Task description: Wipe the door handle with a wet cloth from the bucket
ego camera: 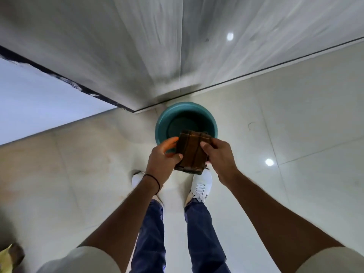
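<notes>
Fingers (pixel 169 144) of the left hand (pixel 161 160) curl round one edge of the cloth (pixel 192 152), thumb on top, while the right hand (pixel 220 156) pinches the opposite edge with its thumb pressed onto the upper face. Both hands are closed on it, holding it flat between them as a folded dark brown pad with pale stripes. The cloth hangs just above the near rim of the bucket (pixel 163 119), which stands on the floor (pixel 295 115) directly beyond the fingertips, close against the foot of the door (pixel 137 56). Whether the bucket holds water I cannot tell; its inside looks dark. Below the hands are two white shoes (pixel 201 186).

No handle is in view, so it likely sits higher on the door than this downward look takes in.

Risks, as I judge them: if the cloth is soaked and not wrung, it may drip on the glossy tiles right by the feet and make them slippery. The fold could also fall open once one hand lets go, leaving a loose flap to wipe with. The bucket is near enough to the toes to be kicked when stepping to the door.

Both forearms reach forward and down, converging at the cloth, wrists roughly level, a thin dark band on the left wrist.
</notes>
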A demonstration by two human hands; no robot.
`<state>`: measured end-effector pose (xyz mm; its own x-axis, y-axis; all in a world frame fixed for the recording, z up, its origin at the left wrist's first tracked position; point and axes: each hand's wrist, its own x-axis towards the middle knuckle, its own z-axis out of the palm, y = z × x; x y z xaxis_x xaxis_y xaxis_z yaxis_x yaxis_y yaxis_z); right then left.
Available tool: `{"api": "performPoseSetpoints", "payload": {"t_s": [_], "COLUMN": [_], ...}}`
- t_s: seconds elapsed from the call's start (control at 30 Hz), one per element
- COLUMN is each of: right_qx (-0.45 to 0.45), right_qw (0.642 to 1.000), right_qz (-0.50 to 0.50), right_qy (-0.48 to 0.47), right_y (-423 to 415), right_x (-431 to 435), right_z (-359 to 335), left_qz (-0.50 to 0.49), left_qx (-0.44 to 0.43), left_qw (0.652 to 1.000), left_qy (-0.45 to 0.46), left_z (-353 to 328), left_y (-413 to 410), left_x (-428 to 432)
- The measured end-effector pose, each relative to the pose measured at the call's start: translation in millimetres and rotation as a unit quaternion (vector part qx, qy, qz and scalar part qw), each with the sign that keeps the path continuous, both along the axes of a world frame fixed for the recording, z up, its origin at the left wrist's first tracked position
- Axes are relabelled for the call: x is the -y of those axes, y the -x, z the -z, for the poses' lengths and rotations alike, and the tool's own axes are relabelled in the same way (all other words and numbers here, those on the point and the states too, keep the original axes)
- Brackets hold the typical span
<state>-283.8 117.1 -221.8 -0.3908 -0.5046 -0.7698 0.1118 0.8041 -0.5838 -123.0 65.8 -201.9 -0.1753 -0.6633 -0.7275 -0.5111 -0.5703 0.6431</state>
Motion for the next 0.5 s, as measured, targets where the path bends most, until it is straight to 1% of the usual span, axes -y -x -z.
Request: {"api": "performPoseSetpoints", "payload": {"t_s": [0.17, 0.27, 0.33, 0.4, 0.5], "right_qx": [-0.062, -0.085, -0.106, -0.125, -0.124], "right_qw": [0.997, 0.994, 0.988, 0.981, 0.974], "right_qz": [-0.049, -0.073, -0.108, -0.145, -0.183], "right_qy": [0.001, -0.002, -0.005, -0.02, -0.045], "right_y": [-2, -3, -3, -3, -7], "right_x": [23, 35, 39, 37, 26], "right_z": [90, 135, 158, 170, 168], "left_qz": [0.039, 0.067, 0.087, 0.12, 0.125], "left_qx": [0.037, 0.057, 0.071, 0.093, 0.121], "left_qw": [0.998, 0.996, 0.993, 0.988, 0.982], "left_qy": [0.018, 0.031, 0.031, 0.039, 0.069], "left_z": [89, 127, 148, 158, 156], "left_y": [4, 7, 7, 6, -1], "left_x": [12, 18, 20, 20, 13]}}
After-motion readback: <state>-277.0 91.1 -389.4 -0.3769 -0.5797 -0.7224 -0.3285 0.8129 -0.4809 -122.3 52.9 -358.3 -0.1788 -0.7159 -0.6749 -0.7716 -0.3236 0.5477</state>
